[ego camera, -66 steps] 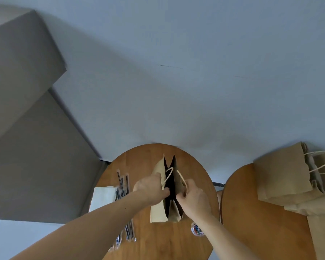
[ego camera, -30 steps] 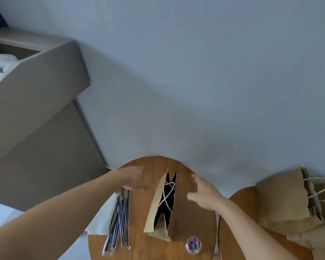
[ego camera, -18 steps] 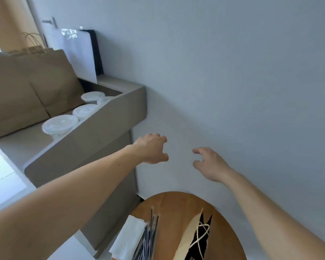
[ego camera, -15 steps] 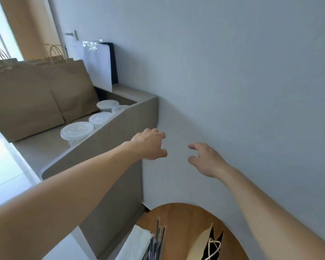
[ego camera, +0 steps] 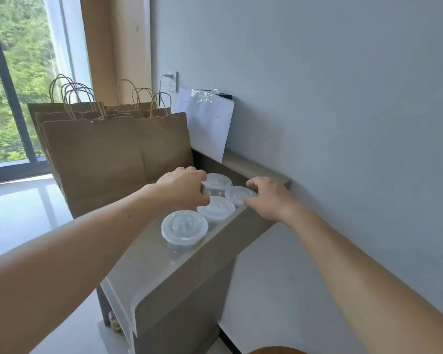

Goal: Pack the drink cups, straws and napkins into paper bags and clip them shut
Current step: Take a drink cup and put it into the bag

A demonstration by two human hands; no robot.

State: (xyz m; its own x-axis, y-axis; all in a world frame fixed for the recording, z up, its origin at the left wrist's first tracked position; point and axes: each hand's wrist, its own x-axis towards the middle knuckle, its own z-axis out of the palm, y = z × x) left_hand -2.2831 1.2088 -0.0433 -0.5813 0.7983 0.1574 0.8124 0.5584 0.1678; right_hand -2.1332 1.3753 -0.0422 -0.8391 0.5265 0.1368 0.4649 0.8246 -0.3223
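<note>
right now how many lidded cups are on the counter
4, all on the grey counter: nearest cup, second cup just behind it, far cup by the left hand, fourth cup by the right hand. The hands may hide more.

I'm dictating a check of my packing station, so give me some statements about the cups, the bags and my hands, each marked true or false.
1. Four lidded cups stand on the counter. True.
2. Straws stick out of the cups. False: the lids show no straws.
3. Brown paper bags stand behind the cups. True.
4. The left grip holds a bag handle. False: it is at the farthest cup, below the handles.
5. The right grip is at the cup nearest the wall. True.
</note>
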